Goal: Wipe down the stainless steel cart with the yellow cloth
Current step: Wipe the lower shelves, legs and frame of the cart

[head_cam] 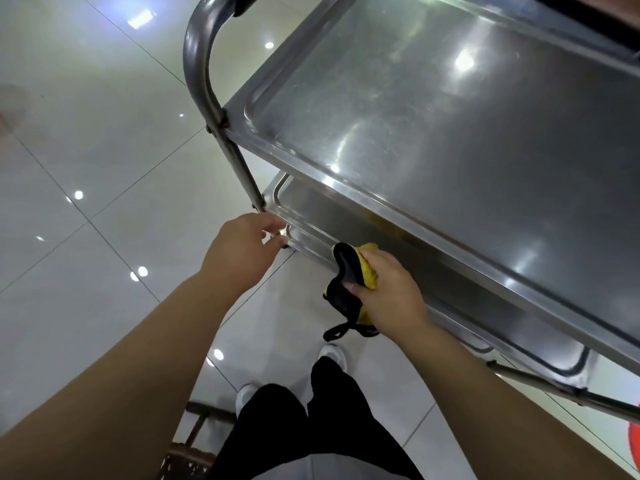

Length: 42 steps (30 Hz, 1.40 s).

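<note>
The stainless steel cart (433, 109) fills the upper right, with a top tray and a lower shelf (311, 216) showing beneath it. My right hand (391, 289) grips the yellow cloth (367, 275), which has black trim and a black loop, and holds it against the front rim of the lower shelf. My left hand (242, 251) holds the lower shelf's near left corner, where the upright leg (239, 161) meets it, with thumb and fingers pinching the rim.
Glossy pale floor tiles (86, 150) surround the cart. My legs in black trousers and white shoes (332, 355) stand just below the shelf. A dark wooden piece (194, 441) sits at the bottom left. Something red (635, 445) shows at the right edge.
</note>
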Tool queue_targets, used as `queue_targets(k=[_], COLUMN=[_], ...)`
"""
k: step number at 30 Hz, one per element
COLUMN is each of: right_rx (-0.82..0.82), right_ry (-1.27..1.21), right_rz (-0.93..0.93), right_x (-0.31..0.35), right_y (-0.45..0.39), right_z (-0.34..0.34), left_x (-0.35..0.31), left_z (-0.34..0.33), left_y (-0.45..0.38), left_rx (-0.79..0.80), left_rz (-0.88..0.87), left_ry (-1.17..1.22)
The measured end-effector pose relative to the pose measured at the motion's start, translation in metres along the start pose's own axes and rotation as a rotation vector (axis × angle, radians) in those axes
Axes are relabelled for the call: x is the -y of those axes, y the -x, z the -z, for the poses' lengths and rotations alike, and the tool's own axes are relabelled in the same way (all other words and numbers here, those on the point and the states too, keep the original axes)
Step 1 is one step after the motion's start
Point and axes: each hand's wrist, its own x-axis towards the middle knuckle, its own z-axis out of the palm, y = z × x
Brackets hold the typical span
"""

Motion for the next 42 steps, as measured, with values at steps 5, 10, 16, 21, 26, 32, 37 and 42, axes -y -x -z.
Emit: queue_targets(k=[5, 10, 16, 21, 26, 32, 37, 42], right_rx=[-0.033, -0.047, -0.135, -0.215, -0.231, -0.241, -0.222, -0.19], right_ry=[0.002, 0.001, 0.037, 0.013, -0.004, 0.028, 0.065, 0.054], right_rz=[-0.013, -0.084, -0.11, -0.177, -0.253, -0.237, -0.212, -0.191], right_x=[-0.001, 0.003, 0.023, 0.041, 0.042, -0.002, -0.052, -0.087], right_y=[-0.001, -0.008, -0.03, -0.051, -0.068, -0.091, -0.122, -0.154], right_z=[-0.011, -0.033, -0.076, -0.126, -0.166, -0.207, -0.24, -0.266], left_x=[0.015, 0.041, 0.085, 0.126, 0.168, 0.209, 0.243, 0.272], left_z=[-0.004, -0.006, 0.006, 0.016, 0.006, -0.049, -0.105, -0.145], left_y=[-0.003, -0.016, -0.051, -0.086, -0.111, -0.131, -0.153, -0.178], left_rx=[0.041, 0.105, 0.218, 0.299, 0.36, 0.352, 0.317, 0.25], left_rz=[-0.006, -0.025, -0.11, -0.2, -0.231, -0.225, -0.201, -0.172], left_ry=[-0.006, -0.013, -0.077, -0.157, -0.189, -0.155, -0.118, -0.07])
